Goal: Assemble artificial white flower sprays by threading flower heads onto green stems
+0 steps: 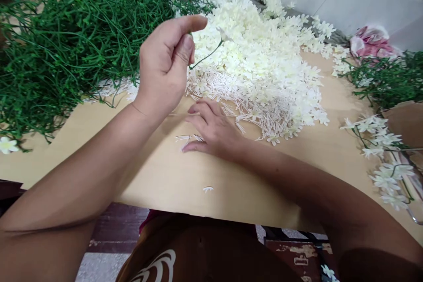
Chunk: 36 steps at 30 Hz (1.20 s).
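Note:
Raised above the table, my left hand [165,59] is closed, thumb against the fingers, around a thin green artificial flower stem [209,55]. One white blossom [224,34] tips the stem's far end. Lower down, my right hand [216,130] rests on the tabletop, fingers and thumb spread. A few white stamens [185,138] lie between its thumb and fingers; none is visibly gripped. Beyond it spreads a big heap of cream-white fabric flowers [257,39], with many loose white stamens [228,86] along its near edge.
A large pile of green plastic stems [72,35] covers the back left, and more green stems [390,77] lie at right. Finished-looking flower sprigs [376,136] sit by a cardboard box [405,123]. A pink-white cloth [372,42] lies near the tiled wall [350,0].

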{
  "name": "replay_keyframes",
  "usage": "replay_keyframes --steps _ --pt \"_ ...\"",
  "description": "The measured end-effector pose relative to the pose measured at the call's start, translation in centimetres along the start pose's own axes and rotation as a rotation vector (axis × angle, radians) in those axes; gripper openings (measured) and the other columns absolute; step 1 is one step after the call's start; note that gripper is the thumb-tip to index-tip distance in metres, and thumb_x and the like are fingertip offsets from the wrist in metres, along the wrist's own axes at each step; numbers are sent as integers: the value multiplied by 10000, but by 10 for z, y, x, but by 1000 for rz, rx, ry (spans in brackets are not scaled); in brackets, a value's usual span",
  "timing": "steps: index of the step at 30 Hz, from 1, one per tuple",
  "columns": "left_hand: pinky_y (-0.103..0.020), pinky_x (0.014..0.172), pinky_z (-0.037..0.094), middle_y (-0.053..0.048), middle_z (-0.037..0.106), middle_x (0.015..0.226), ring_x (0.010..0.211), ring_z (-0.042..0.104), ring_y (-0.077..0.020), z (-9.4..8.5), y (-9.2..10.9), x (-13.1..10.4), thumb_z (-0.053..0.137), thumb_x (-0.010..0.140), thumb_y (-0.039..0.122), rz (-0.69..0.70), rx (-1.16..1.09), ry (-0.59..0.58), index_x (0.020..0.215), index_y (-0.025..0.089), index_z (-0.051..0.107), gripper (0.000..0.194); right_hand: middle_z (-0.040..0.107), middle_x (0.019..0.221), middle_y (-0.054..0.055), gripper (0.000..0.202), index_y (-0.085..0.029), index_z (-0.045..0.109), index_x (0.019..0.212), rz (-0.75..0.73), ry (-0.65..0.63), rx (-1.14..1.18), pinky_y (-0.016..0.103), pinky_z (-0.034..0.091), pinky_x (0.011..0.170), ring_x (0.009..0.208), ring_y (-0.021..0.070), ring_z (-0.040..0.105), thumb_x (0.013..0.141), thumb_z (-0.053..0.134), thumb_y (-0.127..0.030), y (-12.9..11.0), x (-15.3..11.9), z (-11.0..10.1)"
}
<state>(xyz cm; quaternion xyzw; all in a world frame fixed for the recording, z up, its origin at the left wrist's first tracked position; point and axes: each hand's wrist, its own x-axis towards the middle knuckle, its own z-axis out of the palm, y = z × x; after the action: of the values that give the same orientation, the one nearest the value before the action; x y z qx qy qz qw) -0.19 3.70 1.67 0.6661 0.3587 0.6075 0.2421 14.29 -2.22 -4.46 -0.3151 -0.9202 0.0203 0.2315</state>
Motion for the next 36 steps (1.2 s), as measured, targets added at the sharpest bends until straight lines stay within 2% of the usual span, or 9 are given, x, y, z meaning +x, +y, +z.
replay_keyframes --steps 3,6,10,14,17,21,25,31,36 --pt "-205 651 444 -10 639 726 633 547 -60 3 -5 1 510 830 26 97 -16 0 1098 128 682 334 565 1102 160 570 -100 630 1030 79 -71 -19 440 351 980 1130 297 406 824 469 -607 4 30 7" --pt "-188 573 441 3 656 653 545 535 -40 5 -4 2 536 775 -36 -11 -80 11 1047 107 699 348 589 1001 139 398 -112 641 977 165 -136 -84 415 354 902 1047 275 435 894 470 -461 12 41 4" --pt "-180 532 445 22 640 556 478 528 -32 6 5 3 566 766 -17 -108 -93 -54 858 112 732 229 603 919 121 288 -132 623 903 211 -113 -135 382 352 823 921 247 459 932 441 -354 32 29 -7" --pt "-171 497 419 29 616 530 470 529 -32 6 10 4 558 789 -5 -151 -103 -102 740 121 678 181 603 905 120 319 -135 600 920 214 -26 -89 372 355 811 882 239 467 929 428 -403 44 9 -22" --pt "-179 475 399 23 611 539 467 534 -38 5 11 5 510 844 17 -182 -175 -79 702 137 629 220 599 907 118 278 -135 603 922 207 -76 -58 372 359 803 868 237 470 880 518 -396 42 2 -27" --pt "-185 434 356 25 596 529 447 519 -40 2 10 7 480 880 48 -264 -264 -109 654 159 597 278 592 860 118 177 -130 614 806 243 -160 -62 390 371 826 850 231 476 871 461 -194 38 5 -21" --pt "-178 437 348 28 591 532 453 511 -40 2 11 5 493 887 88 -346 -306 -181 638 167 601 283 582 831 101 160 -150 573 781 290 4 12 360 400 793 819 206 480 836 425 -125 46 6 -25" --pt "-195 472 374 -8 584 519 457 494 -67 5 22 1 590 840 180 -499 -232 -448 595 155 600 246 547 744 31 99 -181 517 775 390 230 176 301 410 696 724 155 484 812 450 -117 56 -5 -50" --pt "-206 447 359 -31 576 560 483 501 -101 4 17 -8 584 782 186 -665 -107 -924 609 159 644 185 579 878 82 210 -158 615 873 262 2 157 338 423 769 847 187 491 800 434 -80 50 -8 -42"
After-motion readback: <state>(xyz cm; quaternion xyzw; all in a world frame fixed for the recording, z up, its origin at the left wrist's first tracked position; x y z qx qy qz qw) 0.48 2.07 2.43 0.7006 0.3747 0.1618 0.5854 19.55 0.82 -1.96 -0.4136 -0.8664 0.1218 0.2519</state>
